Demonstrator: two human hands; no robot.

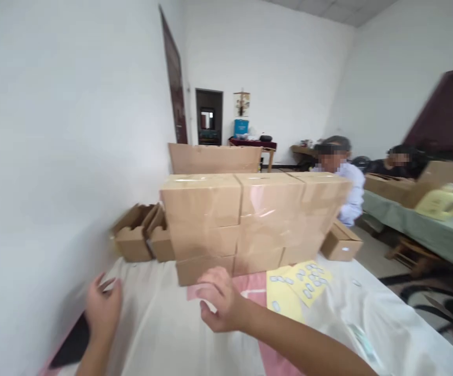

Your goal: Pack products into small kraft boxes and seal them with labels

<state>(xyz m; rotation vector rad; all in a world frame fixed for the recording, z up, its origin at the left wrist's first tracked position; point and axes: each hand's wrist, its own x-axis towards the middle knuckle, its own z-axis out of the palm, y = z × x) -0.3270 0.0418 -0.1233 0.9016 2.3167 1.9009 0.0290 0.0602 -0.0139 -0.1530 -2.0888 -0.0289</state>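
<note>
My left hand (103, 308) is raised over the left side of the white cloth (151, 324), with its fingers bent, a gap to the thumb, and nothing seen in it. In front of the stacked boxes is my right hand (224, 303), fingers curved and thumb apart, holding nothing that I can see. It overlaps the bottom of the stack, and I cannot tell whether it touches. The taped cardboard boxes (202, 209) stand in three columns side by side. Yellow sheets (289, 300) bearing several small oval labels lie to the right of my right hand.
Two open cardboard boxes (134, 243) stand by the wall at left. A small closed box (341, 243) sits at right, and a dark flat object (71, 342) lies at lower left. Beyond are two people and a green-covered table (398, 214) with a yellow jug (440, 202).
</note>
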